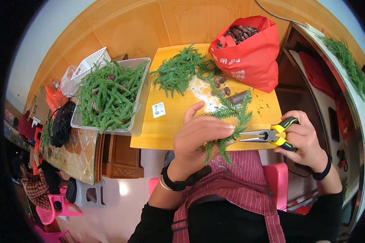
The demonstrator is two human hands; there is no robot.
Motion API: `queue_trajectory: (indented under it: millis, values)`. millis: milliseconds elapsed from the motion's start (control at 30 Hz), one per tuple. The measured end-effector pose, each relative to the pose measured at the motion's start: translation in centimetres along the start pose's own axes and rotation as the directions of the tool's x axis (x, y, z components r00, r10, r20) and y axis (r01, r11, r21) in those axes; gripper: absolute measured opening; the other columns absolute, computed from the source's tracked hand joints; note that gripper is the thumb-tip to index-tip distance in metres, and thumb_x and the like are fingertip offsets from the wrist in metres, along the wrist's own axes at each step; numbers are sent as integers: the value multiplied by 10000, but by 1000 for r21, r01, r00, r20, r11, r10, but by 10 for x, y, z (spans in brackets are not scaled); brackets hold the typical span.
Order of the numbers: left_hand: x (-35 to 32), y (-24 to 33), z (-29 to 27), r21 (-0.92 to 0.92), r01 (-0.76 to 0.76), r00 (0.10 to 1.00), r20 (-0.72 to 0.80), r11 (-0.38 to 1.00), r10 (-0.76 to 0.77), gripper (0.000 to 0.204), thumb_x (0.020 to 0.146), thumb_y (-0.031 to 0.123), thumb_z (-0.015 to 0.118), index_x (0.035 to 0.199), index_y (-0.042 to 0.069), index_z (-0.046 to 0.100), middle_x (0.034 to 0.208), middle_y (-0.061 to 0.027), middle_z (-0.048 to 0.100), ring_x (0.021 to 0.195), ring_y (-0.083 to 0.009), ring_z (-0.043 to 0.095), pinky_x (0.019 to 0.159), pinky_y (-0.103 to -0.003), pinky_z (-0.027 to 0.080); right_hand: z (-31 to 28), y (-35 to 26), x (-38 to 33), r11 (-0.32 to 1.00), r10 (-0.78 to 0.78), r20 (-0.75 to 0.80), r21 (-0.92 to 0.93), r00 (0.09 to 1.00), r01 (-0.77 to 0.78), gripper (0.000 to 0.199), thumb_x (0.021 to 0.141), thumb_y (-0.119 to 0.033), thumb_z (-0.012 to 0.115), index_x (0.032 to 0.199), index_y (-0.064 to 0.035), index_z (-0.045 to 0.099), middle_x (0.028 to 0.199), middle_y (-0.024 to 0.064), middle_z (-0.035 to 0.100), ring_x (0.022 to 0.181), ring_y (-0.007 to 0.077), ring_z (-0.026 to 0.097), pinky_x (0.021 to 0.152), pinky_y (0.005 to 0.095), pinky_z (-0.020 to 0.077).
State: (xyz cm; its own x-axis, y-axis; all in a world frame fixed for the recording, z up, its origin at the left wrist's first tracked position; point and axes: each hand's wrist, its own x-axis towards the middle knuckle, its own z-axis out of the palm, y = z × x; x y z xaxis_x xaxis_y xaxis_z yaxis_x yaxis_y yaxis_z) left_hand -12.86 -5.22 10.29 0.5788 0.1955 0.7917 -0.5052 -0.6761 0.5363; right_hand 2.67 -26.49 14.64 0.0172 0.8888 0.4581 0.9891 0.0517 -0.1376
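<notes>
Between the thumb and fingers of my left hand [205,133] is a green artificial pine sprig [240,115], its needled twigs fanning out past the table's front edge. My right hand [302,139] grips needle-nose pliers [267,136] with yellow and black handles. Their jaws stand apart and point left at the sprig, close beside my left fingertips. Whether the jaws touch it I cannot tell. Behind the sprig lie a dark brown cylinder [238,98] and a few loose pine cones [220,82]. A heap of green sprigs [178,69] rests farther back on the yellow table [158,131].
A red bag [247,58] full of pine cones stands at the table's back right. Left of the table, a clear plastic bin [141,87] holds sprigs with cones. A white label [158,109] lies on the tabletop. Pink stools [63,202] and another person [34,186] are at far left.
</notes>
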Motion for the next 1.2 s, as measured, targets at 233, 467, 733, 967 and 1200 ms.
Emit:
queue_trajectory:
  millis: [233, 467, 733, 967, 1200]
  values:
    - [0, 1, 0, 132, -101, 994, -32, 986, 106, 219, 647, -82, 625, 750, 110, 609, 778, -34, 659, 765, -199, 633, 975, -461, 275, 0, -2, 0, 995, -46, -12, -87, 999, 45, 268, 612, -244, 713, 702, -30, 578, 846, 69, 616, 890, 296, 518, 782, 398, 388]
    - [2, 3, 0, 124, -90, 996, -8, 988, 92, 208, 657, -66, 638, 759, 113, 613, 772, -35, 661, 759, -194, 635, 975, -459, 277, -3, -2, 3, 988, -67, -31, -141, 997, 62, 250, 614, -232, 707, 691, -34, 576, 782, 60, 601, 863, 286, 524, 759, 395, 394]
    - [1, 0, 1, 68, -49, 998, 29, 996, 47, 222, 613, 10, 733, 772, 117, 621, 770, -18, 662, 743, -180, 627, 968, -452, 286, -3, 3, 3, 981, -89, -13, -174, 996, 85, 213, 558, -181, 696, 668, -46, 573, 702, 59, 554, 805, 287, 536, 694, 389, 425]
    - [1, -1, 2, 35, -9, 999, 33, 999, 8, 223, 603, 14, 744, 761, 114, 622, 773, -17, 661, 736, -168, 624, 958, -445, 299, -1, 4, 3, 980, -126, -59, -163, 990, 115, 251, 516, -116, 702, 582, -28, 477, 605, 75, 485, 700, 290, 523, 609, 370, 429]
    - [-3, -5, 5, -66, 85, 995, 60, 994, -81, 228, 611, -8, 727, 778, 105, 619, 770, -31, 660, 754, -168, 624, 953, -439, 304, -3, 8, 0, 965, -166, -34, -211, 986, 155, 256, 502, -86, 685, 559, -41, 440, 572, 81, 459, 646, 295, 521, 560, 354, 436]
